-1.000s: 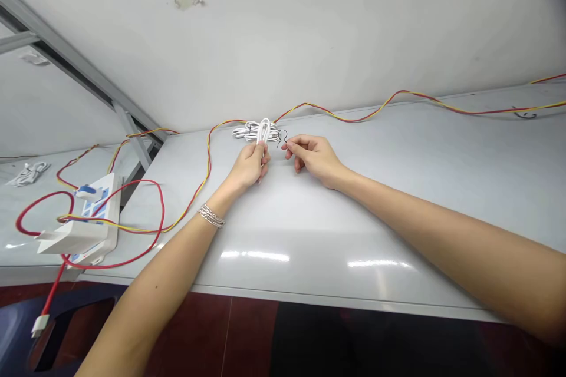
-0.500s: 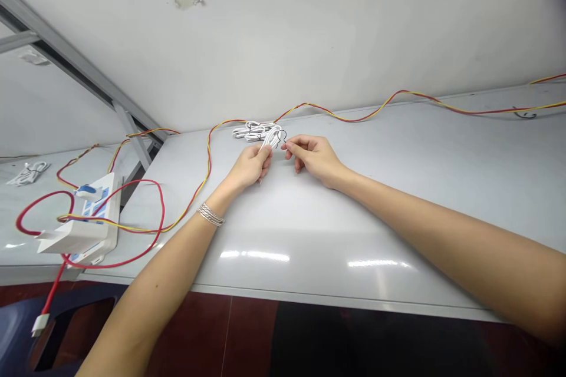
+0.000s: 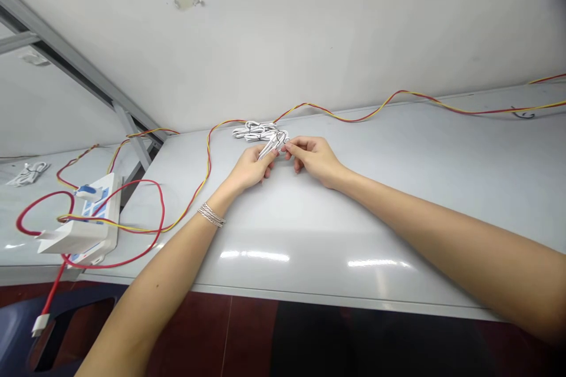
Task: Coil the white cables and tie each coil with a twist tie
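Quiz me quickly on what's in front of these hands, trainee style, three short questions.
1. Which wrist wears the silver bracelet? A: left. B: right.
2. True or false: the left hand grips the white cable.
3. Fill in the missing colour: the twisted wire is red and ____.

Key: 1 A; 2 true; 3 yellow.
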Motion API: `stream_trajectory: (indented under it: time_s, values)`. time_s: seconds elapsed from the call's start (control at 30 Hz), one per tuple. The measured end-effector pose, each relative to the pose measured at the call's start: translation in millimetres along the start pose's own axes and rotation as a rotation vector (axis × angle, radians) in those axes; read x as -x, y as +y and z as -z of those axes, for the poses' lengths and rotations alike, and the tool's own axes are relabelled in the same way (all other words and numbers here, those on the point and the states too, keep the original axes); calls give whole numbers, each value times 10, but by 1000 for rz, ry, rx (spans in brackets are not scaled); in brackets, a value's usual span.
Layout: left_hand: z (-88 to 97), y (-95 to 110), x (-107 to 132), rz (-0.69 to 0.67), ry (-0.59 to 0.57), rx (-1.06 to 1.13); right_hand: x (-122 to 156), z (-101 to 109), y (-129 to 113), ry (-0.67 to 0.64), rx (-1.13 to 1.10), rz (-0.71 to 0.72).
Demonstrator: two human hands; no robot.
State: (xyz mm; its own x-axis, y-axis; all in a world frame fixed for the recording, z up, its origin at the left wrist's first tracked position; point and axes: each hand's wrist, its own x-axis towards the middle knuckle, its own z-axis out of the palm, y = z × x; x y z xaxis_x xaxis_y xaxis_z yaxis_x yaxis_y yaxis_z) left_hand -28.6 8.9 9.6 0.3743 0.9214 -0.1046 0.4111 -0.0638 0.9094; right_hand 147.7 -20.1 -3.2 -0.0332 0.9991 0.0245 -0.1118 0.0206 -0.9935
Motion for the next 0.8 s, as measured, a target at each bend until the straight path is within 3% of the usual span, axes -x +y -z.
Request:
stream_trajectory:
  time_s: [0.8]
  values:
    - [11, -22, -2, -16, -22, 8, 0, 4, -19, -8, 4, -6]
